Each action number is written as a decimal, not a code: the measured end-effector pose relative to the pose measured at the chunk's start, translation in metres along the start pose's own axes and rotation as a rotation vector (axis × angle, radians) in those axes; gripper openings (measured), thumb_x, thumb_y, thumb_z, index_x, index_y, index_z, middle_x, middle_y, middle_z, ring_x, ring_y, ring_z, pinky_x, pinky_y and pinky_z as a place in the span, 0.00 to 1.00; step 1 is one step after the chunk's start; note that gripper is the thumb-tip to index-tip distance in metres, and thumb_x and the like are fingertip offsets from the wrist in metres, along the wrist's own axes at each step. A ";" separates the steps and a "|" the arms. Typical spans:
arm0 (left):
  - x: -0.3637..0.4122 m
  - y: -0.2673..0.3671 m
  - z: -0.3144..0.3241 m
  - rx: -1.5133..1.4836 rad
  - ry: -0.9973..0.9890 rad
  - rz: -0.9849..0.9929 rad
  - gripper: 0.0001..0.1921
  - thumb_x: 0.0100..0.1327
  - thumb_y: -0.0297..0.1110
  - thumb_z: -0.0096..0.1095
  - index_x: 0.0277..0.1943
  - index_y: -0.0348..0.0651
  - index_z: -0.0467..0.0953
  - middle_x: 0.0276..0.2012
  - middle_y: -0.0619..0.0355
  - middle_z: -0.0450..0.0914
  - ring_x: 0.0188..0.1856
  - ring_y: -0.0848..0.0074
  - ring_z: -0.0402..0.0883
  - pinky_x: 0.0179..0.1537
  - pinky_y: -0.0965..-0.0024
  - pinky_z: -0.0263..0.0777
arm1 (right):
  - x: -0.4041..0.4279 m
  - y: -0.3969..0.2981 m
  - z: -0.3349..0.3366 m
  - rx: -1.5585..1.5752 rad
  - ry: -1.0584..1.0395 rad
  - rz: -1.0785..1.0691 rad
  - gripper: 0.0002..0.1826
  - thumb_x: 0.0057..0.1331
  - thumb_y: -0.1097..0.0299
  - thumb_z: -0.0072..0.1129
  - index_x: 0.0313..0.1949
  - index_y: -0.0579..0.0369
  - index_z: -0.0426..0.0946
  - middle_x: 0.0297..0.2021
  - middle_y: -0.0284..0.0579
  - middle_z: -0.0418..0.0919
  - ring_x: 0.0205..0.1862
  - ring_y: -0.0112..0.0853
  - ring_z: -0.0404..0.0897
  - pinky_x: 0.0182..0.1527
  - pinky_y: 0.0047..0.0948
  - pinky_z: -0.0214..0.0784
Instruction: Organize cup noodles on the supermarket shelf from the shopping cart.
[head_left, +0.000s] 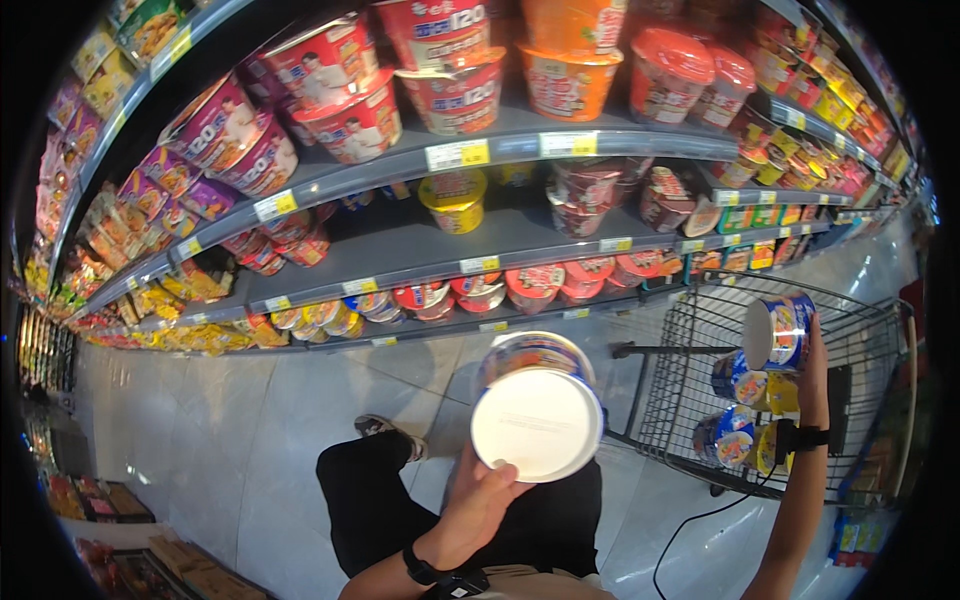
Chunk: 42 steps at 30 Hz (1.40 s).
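My left hand (484, 499) grips an instant noodle cup (537, 424) in front of my knees, its white round base turned up towards me. The cup's patterned side shows behind that base. At the right, my right hand (813, 375) is closed around the side of a blue noodle cup (784, 332), tilted so that its pale base faces left. This cup is over the wire shopping cart (652, 397). Below it, blue noodle cups (731, 435) and yellow cups (782, 394) lie in the cart. The fingers of my right hand are partly hidden.
Shelves (375, 180) of cup and bag noodles curve across the front. A yellow cup (453, 201) stands on the middle shelf, and red-lidded cups (534, 283) fill part of the bottom one. A black cable (675, 536) hangs from my right wrist. Boxes (199, 570) are at the lower left.
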<state>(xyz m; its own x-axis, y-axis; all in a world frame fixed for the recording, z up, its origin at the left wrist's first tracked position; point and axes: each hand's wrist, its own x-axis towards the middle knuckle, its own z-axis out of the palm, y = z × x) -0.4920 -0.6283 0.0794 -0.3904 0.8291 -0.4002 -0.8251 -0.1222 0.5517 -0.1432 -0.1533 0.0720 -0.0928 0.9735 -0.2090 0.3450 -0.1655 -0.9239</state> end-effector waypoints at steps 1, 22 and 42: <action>0.002 -0.003 -0.004 -0.012 -0.009 0.018 0.45 0.68 0.36 0.70 0.81 0.47 0.47 0.75 0.48 0.63 0.76 0.58 0.67 0.74 0.44 0.66 | -0.040 -0.040 0.021 0.162 -0.091 0.004 0.46 0.74 0.27 0.50 0.66 0.63 0.75 0.55 0.46 0.86 0.51 0.35 0.88 0.54 0.34 0.78; -0.032 0.005 0.040 0.098 0.115 0.255 0.44 0.71 0.56 0.62 0.81 0.44 0.52 0.77 0.50 0.65 0.78 0.57 0.66 0.78 0.47 0.62 | -0.203 -0.123 0.192 0.787 -1.091 0.457 0.41 0.80 0.31 0.41 0.71 0.57 0.70 0.65 0.50 0.80 0.66 0.36 0.81 0.70 0.42 0.72; -0.038 -0.011 0.040 0.096 0.231 0.091 0.51 0.63 0.60 0.66 0.81 0.42 0.51 0.76 0.51 0.65 0.77 0.61 0.67 0.77 0.52 0.65 | -0.130 -0.236 0.256 -0.936 -1.532 0.154 0.53 0.65 0.15 0.45 0.68 0.50 0.74 0.55 0.52 0.85 0.49 0.39 0.89 0.42 0.49 0.88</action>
<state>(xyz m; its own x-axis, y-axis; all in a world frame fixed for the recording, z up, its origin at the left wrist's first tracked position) -0.4512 -0.6366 0.1181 -0.5528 0.6693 -0.4964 -0.7444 -0.1290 0.6551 -0.4521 -0.2809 0.2348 -0.5157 -0.1256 -0.8475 0.7404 0.4324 -0.5146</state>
